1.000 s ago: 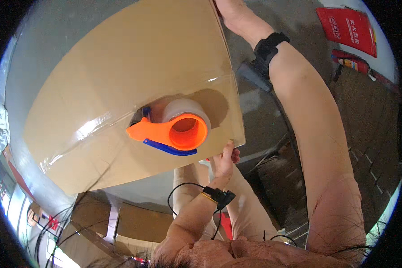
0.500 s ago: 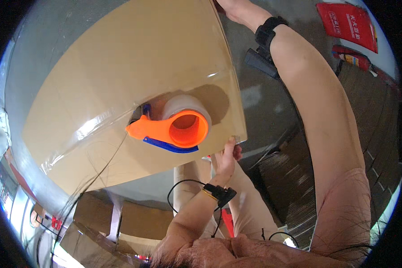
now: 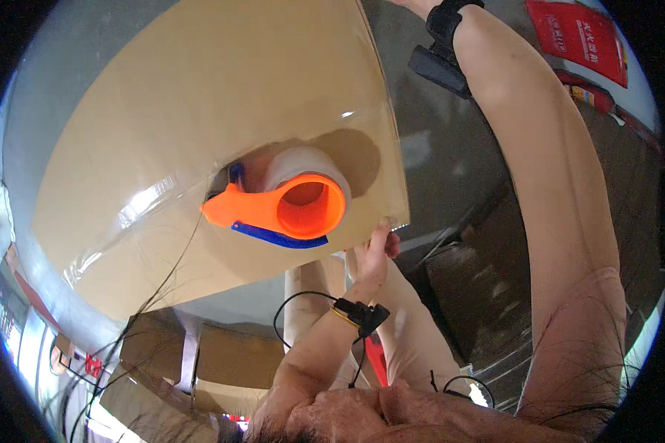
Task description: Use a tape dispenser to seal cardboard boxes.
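Observation:
A large brown cardboard box [image 3: 222, 81] fills the upper left, with a shiny strip of clear tape [image 3: 144, 203] running across its top. On it stands an orange tape dispenser [image 3: 251, 210] with a blue lever and a roll of clear tape [image 3: 292, 162]. My left hand [image 3: 375, 247] pinches the box's near right corner, thumb on top and fingers curled beneath. My right arm stretches far forward past the box's right side. Of my right hand [image 3: 415, 4] only a sliver shows at the top edge; its fingers are out of view.
Stacks of flat cardboard [image 3: 488, 295] stand to the right. A red sign [image 3: 580, 40] and a red fire extinguisher [image 3: 587, 92] are at the far right. More brown cardboard [image 3: 233, 358] lies at the lower left. A black cable [image 3: 281, 314] loops from my left wrist.
My right hand has slid farther forward, almost out of the picture. My left hand keeps its hold on the box corner. The tape dispenser appears slightly higher and to the left.

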A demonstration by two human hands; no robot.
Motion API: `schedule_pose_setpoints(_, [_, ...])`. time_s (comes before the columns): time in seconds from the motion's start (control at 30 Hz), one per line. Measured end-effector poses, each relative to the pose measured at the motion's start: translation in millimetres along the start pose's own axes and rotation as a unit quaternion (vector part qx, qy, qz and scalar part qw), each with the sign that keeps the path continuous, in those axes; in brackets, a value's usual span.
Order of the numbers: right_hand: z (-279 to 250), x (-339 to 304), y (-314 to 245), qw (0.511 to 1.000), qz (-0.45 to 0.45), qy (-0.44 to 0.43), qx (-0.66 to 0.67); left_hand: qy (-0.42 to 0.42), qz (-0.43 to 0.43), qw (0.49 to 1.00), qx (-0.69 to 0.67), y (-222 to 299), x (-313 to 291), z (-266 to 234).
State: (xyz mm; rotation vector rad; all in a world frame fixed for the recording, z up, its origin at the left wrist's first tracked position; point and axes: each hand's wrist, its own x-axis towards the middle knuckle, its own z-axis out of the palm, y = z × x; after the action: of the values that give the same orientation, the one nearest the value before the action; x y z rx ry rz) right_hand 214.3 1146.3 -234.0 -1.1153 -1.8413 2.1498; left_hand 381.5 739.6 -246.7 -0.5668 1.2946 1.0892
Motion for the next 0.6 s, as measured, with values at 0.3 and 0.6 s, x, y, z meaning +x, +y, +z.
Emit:
schedule_pose_setpoints(0.3, [-59, -76, 68, 0.983, 0.158, 0.090, 0.001, -0.043, -0.002, 0.999, 0.014, -19, 11, 6])
schedule_pose_setpoints(0.6, [11, -362, 177, 0.875, 0.312, 0.225, 0.293, -0.010, 0.107, 0.987, 0.119, -11, 16, -6])
